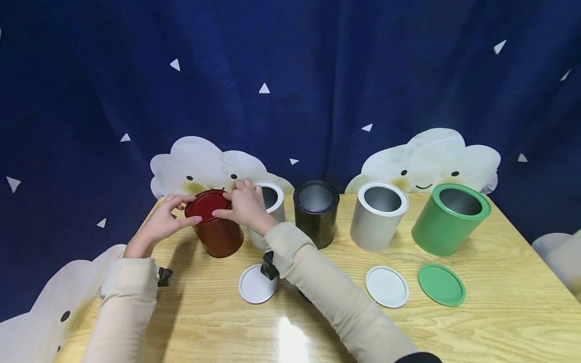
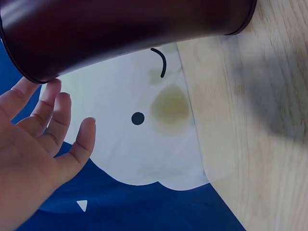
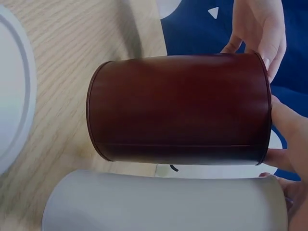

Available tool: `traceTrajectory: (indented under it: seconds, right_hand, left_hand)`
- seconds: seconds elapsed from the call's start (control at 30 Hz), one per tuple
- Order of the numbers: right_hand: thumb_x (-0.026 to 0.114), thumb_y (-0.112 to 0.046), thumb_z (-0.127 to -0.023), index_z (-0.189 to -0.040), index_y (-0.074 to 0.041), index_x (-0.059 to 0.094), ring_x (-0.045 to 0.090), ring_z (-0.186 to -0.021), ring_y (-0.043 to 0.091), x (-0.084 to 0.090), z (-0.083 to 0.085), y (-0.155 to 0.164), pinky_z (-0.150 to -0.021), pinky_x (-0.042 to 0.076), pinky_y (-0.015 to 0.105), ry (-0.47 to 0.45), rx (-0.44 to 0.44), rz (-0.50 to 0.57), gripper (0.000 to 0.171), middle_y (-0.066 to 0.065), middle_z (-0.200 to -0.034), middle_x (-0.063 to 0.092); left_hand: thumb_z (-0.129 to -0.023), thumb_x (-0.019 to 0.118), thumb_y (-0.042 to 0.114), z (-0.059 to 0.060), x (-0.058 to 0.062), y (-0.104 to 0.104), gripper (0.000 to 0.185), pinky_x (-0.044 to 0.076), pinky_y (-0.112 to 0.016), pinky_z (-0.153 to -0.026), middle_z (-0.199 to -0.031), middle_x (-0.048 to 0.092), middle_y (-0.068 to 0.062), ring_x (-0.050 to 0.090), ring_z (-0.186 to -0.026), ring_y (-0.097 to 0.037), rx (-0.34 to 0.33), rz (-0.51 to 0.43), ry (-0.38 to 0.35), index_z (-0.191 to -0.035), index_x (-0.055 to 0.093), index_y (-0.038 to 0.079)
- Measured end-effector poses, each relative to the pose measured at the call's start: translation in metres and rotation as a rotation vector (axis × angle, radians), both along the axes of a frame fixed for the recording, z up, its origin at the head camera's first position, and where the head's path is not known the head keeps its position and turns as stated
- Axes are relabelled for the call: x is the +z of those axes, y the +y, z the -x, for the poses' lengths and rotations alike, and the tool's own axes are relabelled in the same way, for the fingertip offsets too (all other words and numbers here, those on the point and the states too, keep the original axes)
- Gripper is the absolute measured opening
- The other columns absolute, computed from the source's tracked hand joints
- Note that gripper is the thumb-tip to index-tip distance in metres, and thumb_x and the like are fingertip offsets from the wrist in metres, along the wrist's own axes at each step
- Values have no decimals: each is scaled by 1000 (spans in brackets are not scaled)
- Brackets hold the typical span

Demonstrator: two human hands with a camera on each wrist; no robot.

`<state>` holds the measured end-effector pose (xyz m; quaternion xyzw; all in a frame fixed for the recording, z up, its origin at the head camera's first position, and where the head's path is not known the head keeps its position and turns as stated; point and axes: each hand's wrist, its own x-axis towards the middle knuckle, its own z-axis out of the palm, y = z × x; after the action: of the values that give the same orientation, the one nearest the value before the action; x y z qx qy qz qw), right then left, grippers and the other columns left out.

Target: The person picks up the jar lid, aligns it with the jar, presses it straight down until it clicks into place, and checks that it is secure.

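Observation:
A dark red can stands upright at the left of the table, its red lid lying in the top rim. My left hand is at the lid's left side, thumb and fingertips touching the edge. From the right, my right hand rests its thumb and index finger on the lid's opposite side, other fingers bent. The left wrist view shows the left hand's fingers loosely spread, with fingertips at the can's rim. In the right wrist view both hands meet the can's top end; the lid's face is hidden there.
Beside the red can stand open cans: white, black, another white and green. In front lie a white lid, a second white lid and a green lid. My right sleeve crosses the table.

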<state>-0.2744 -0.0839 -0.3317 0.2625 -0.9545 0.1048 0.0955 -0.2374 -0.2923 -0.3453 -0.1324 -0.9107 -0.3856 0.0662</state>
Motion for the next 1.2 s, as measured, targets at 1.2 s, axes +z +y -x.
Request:
traceTrajectory:
  seconds: [1.2]
  right_hand:
    - [62,-59,-75,-120,-19,62,43,-102,16,2,-1,17,-79,37,29,29,46,130,60,1,-114,55]
  left_hand:
    - [-84,65,17,-9,4,1,57,38,-48,-78,-117,45,-25,41,-103,-38,23,24,45,-131,40,-3]
